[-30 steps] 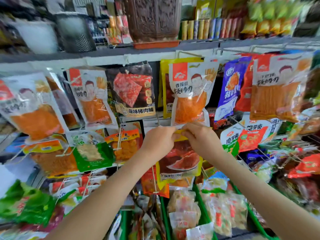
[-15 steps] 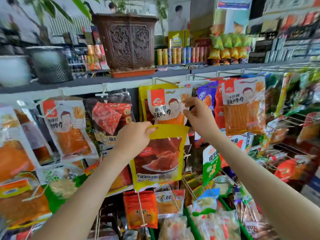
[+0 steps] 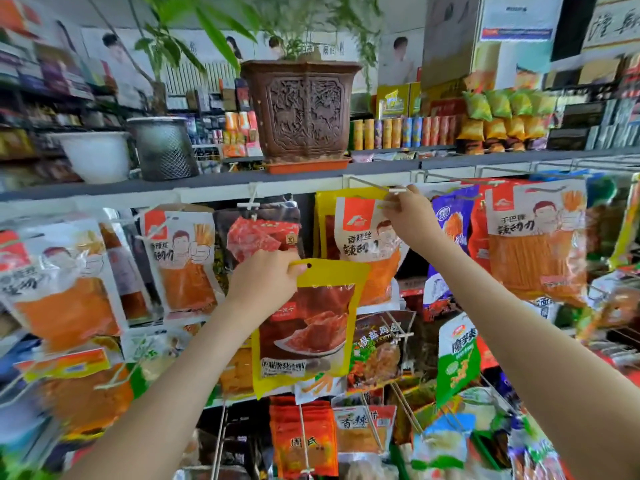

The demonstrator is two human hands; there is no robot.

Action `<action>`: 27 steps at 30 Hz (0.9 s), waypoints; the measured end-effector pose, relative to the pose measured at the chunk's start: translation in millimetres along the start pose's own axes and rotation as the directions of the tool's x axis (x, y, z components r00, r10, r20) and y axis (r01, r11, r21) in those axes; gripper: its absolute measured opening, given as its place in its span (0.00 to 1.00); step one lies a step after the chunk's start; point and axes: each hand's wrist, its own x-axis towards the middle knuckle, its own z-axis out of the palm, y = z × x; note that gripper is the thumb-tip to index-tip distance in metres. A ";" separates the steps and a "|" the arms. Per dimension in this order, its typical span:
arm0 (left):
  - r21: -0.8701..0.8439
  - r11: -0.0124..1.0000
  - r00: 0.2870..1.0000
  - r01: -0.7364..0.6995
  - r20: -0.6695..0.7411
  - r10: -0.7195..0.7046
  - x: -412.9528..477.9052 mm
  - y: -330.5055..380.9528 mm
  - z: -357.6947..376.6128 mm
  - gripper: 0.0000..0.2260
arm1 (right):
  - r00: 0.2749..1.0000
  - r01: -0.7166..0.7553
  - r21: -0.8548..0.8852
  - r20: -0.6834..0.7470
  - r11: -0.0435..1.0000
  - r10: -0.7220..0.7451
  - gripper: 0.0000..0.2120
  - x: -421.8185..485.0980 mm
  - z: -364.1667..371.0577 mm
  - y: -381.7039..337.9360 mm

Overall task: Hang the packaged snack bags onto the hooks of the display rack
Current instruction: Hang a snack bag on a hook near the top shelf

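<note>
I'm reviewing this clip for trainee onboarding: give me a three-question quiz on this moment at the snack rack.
1. True or false: the yellow bag already hangs on a hook.
2. Which hand holds the yellow bag? A) left hand B) right hand
3. Fill in: the right hand's fingertips are at the tip of the top ____.

Key: 1 false; 2 A; 3 hook.

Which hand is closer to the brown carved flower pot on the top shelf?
The right hand, below the flower pot and to its right, at a hook. The left hand is lower, holding the yellow bag.
</note>
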 end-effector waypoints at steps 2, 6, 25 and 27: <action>0.000 1.000 1.000 0.004 -0.003 -0.004 0.7 -1.4 0.3 0.12 | 0.998 0.009 0.029 -0.070 1.000 -0.007 0.08 -4.7 -6.3 2.0; -0.008 1.000 0.999 0.005 0.045 -0.005 5.3 1.3 -1.1 0.11 | 0.993 0.038 0.073 -0.118 0.997 -0.029 0.06 -18.4 -28.4 0.9; -0.114 0.988 0.995 -0.101 -0.013 0.101 67.6 78.8 12.7 0.16 | 0.902 0.293 -0.039 0.341 0.955 -0.263 0.25 -84.0 -100.6 45.6; -0.111 0.989 0.995 -0.100 -0.024 0.098 76.0 85.0 11.4 0.16 | 0.890 0.313 -0.054 0.366 0.948 -0.273 0.26 -81.7 -92.9 47.0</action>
